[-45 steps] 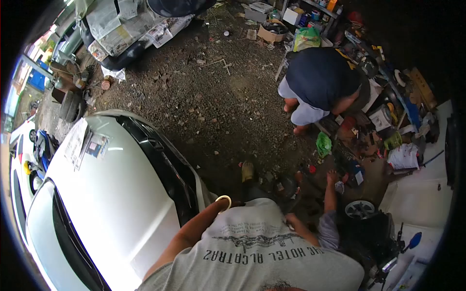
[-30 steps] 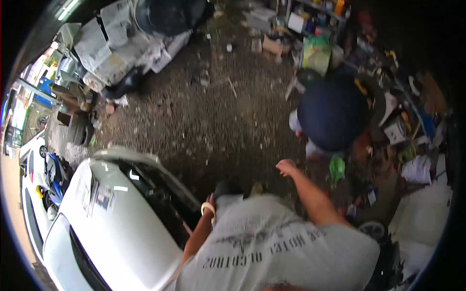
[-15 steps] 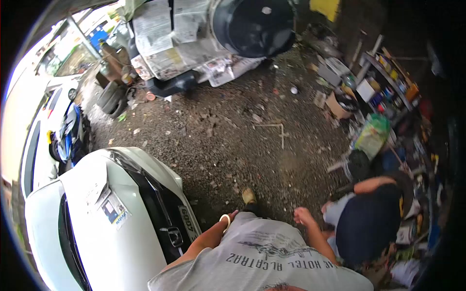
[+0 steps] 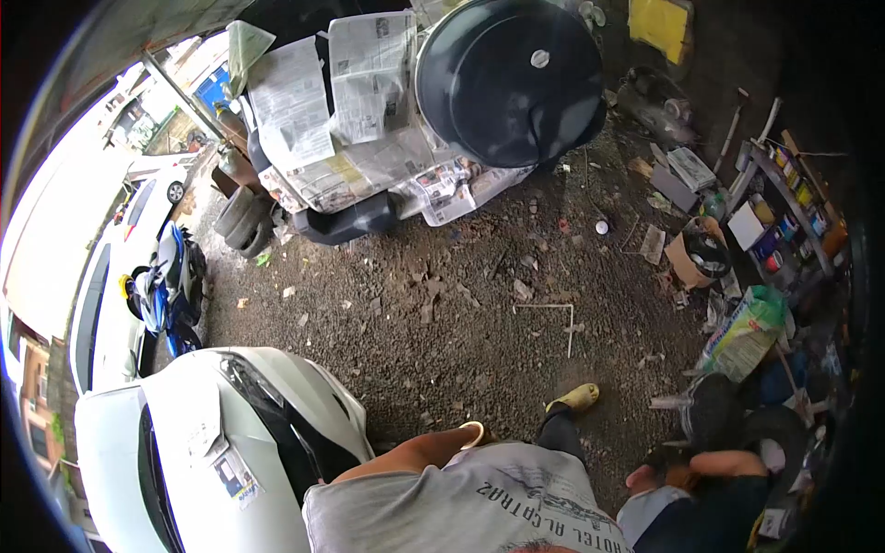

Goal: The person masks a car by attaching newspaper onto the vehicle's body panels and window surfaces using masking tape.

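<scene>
My left forearm (image 4: 406, 453) reaches forward beside the white car. A cream ring (image 4: 473, 435), resembling a roll of masking tape, sits around the wrist or lower hand. Only a little of my left hand (image 4: 489, 439) shows past the ring, its fingers hidden by my grey printed shirt (image 4: 461, 502). My right hand is out of sight. My foot, in a yellowish shoe (image 4: 577, 398), is stepped forward on the gravel.
Left is a white car (image 4: 267, 461); ahead, a newspaper-masked vehicle (image 4: 369, 157) has a dark round spare-wheel cover (image 4: 507, 83). At right a person in dark clothing (image 4: 719, 511) crouches near a bucket (image 4: 710, 410), a sack (image 4: 749, 332) and a cluttered shelf (image 4: 793, 203). An L-shaped strip (image 4: 570, 323) lies ahead.
My view has moved forward and shifted, bringing the masked vehicle closer. One foot has stepped ahead. My right hand has gone from view, and my left hand is less visible.
</scene>
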Tool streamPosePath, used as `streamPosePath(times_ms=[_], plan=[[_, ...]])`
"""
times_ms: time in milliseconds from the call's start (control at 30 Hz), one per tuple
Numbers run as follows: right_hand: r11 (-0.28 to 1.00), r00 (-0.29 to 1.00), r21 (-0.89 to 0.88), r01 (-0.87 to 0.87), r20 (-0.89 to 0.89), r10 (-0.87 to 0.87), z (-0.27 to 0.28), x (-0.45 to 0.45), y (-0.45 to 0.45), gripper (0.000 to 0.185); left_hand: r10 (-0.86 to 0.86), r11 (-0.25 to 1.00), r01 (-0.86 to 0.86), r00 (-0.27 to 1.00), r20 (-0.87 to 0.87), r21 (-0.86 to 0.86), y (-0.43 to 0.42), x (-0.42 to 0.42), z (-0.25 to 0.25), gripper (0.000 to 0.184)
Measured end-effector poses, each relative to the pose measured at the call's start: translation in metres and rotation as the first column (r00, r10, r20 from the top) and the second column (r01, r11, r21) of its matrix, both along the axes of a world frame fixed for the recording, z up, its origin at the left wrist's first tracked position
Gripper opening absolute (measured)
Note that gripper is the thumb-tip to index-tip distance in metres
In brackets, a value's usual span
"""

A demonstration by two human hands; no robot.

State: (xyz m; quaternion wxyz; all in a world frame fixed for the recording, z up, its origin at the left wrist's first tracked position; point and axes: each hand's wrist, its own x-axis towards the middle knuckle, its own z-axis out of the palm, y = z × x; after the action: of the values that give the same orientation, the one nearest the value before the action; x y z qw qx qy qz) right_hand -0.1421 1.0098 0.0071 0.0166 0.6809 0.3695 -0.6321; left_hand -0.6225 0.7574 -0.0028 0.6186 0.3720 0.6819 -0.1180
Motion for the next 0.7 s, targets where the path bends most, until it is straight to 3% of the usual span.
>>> streamPosePath(times_ms=[200, 300, 400, 467, 533, 600, 633, 667, 700], plan=[[0.998, 0.998, -0.024, -0.063, 0.008, 0.064, -0.009, -0.019, 0.133, 0.014, 0.410, 0.908, -0.404, 0.911, -0.039, 0.109, 0.134, -0.050, -0.004, 0.070], [0.981, 0.981, -0.037, -0.192, 0.022, 0.193, -0.028, -0.023, 0.180, 0.014, 0.516, 0.844, -0.492, 0.854, -0.071, 0.214, 0.214, -0.055, 0.005, 0.070], [0.954, 0.951, -0.015, -0.298, 0.075, 0.299, -0.015, -0.068, 0.266, 0.015, 0.435, 0.878, -0.380, 0.888, -0.152, 0.291, 0.304, -0.065, 0.025, 0.071], [0.954, 0.954, 0.056, -0.294, 0.083, 0.289, 0.015, -0.118, 0.341, 0.016, 0.300, 0.923, -0.213, 0.920, -0.252, 0.321, 0.361, -0.085, 0.032, 0.069], [0.951, 0.965, 0.167, -0.261, 0.027, 0.260, 0.061, -0.173, 0.400, 0.016, 0.444, 0.879, -0.346, 0.844, -0.300, 0.328, 0.407, -0.100, 0.035, 0.064], [0.919, 0.954, 0.273, -0.284, -0.019, 0.301, 0.088, -0.212, 0.436, 0.021, 0.056, 0.912, 0.181, 0.834, -0.550, 0.368, 0.440, -0.106, 0.037, 0.062], [0.867, 0.925, 0.338, -0.366, 0.026, 0.380, 0.082, -0.226, 0.448, 0.029, 0.474, 0.839, -0.257, 0.779, -0.411, 0.480, 0.461, -0.113, 0.025, 0.062], [0.804, 0.888, 0.394, -0.445, 0.076, 0.454, 0.074, -0.238, 0.458, 0.039, 0.438, 0.862, -0.264, 0.816, -0.376, 0.432, 0.481, -0.120, 0.021, 0.057], [0.826, 0.882, 0.312, -0.469, 0.104, 0.460, 0.081, -0.250, 0.464, 0.040, 0.406, 0.883, -0.269, 0.850, -0.337, 0.384, 0.502, -0.126, 0.018, 0.053]])
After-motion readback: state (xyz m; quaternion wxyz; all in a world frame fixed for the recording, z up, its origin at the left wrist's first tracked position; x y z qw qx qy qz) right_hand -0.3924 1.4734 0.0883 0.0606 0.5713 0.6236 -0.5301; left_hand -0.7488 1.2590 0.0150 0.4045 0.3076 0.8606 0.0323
